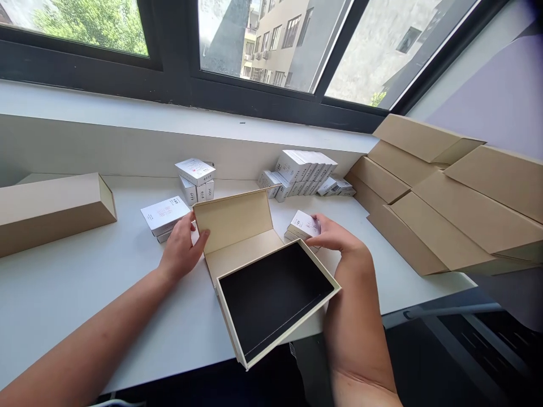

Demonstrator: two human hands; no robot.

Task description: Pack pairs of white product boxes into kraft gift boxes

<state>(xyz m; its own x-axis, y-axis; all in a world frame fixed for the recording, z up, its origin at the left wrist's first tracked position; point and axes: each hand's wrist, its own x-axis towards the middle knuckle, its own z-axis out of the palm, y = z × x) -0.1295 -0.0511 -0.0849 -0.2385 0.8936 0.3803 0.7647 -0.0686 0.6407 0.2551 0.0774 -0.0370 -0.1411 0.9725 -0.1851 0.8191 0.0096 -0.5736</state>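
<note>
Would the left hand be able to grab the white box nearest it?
Probably yes: the white box lies right beside the left hand. Nothing seems between them, but that hand might first need to release the lid.

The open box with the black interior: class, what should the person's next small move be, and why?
Probably the right hand should lift the small white box over the open box: its thumb and fingers are already at that white box, the left hand holds the raised lid, and the black interior lies uncovered.
</note>
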